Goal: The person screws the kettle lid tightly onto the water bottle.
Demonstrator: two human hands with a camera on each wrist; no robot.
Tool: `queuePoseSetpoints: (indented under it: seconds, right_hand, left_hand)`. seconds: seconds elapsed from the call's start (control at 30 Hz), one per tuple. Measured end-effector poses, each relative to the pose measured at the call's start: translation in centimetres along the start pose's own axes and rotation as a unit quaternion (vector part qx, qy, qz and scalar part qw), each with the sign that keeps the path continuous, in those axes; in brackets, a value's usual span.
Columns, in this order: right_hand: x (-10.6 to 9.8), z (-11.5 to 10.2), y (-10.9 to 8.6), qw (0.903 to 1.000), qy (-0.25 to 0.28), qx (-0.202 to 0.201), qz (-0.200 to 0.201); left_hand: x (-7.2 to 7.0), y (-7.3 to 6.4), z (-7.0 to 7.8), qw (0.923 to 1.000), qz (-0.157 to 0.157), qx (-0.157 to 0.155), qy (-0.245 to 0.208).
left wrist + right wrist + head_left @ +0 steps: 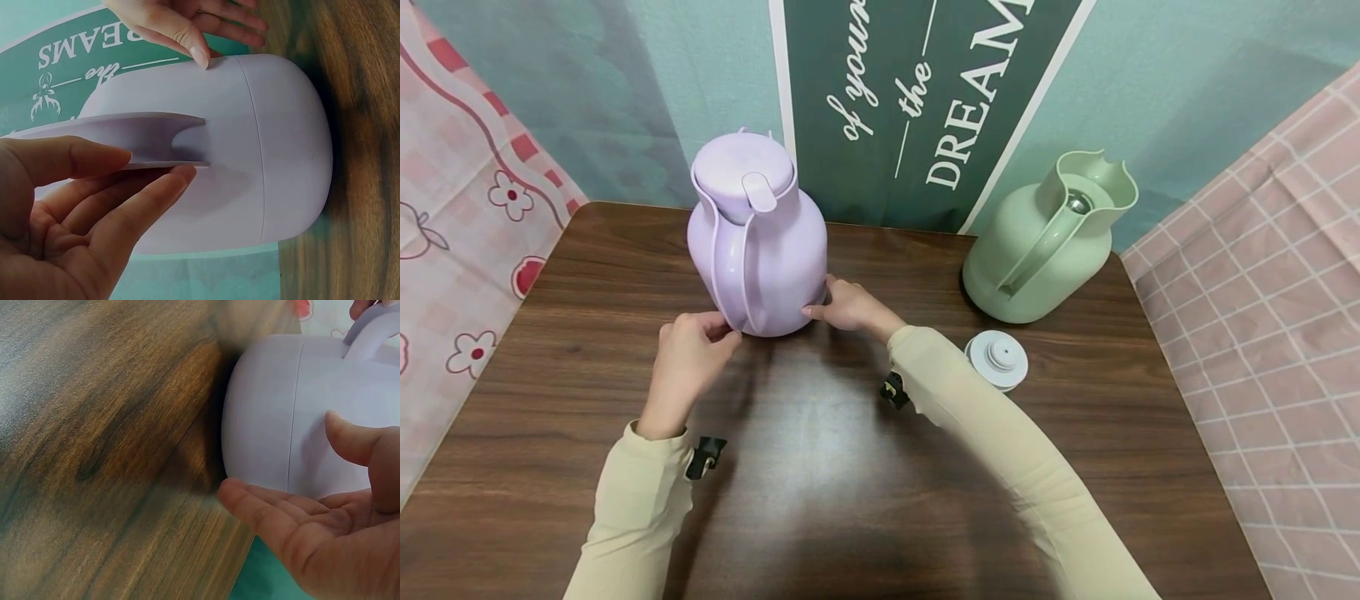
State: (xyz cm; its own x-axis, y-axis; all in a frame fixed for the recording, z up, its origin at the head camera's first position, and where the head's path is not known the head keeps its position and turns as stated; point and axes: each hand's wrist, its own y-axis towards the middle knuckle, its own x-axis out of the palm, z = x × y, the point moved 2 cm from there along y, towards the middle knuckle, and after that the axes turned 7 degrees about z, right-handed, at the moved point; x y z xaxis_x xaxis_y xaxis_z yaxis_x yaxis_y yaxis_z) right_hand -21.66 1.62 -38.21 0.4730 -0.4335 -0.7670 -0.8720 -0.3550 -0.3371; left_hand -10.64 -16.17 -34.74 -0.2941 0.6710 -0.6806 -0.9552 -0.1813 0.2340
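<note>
A lilac thermos jug (784,250) with its lid on stands upright at the back left of the table. Low on its handle (137,140), my left hand (688,358) pinches the edge between thumb and fingers. My right hand (853,307) lies against the jug's lower right side. In the right wrist view, the right fingers (275,512) stretch nearly straight along the base and the thumb (350,439) is apart from them. Part of that hand is hidden behind the jug in the head view.
A green thermos jug (1026,250) with an uncovered top stands at the back right. Before it on the wooden table (820,500) lies a round white stopper (997,360). Cloth with lettering hangs behind, and patterned cloth borders both sides.
</note>
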Motion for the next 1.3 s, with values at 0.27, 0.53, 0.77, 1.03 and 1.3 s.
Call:
queuePoseSetpoints:
  seconds: [0.27,0.53,0.77,1.03,1.3]
  right_hand:
    - [-0.1,0.6,-0.1,0.9995,0.027,-0.011,0.009]
    - [-0.6,1.7,-0.7,0.9995,0.031,-0.012,-0.001]
    - [-1.9,3.0,-1.8,0.9998,0.021,-0.002,0.0]
    - [-2.5,4.6,-2.8,0.9999,0.01,0.009,-0.008]
    - [-3.0,6.0,-4.4,0.9999,0.0,-0.008,-0.012]
  left_hand:
    - [0.0,-0.1,0.1,1.0,0.008,0.005,0.001]
    - [0.0,-0.5,0.0,0.9999,-0.01,-0.006,0.002]
    - [0.1,-1.0,-0.8,0.9983,-0.051,-0.029,0.0]
    - [0.8,-1.7,-1.8,0.9947,-0.098,-0.03,0.003]
    - [2.1,-2.3,-1.7,0.991,-0.133,-0.012,-0.003]
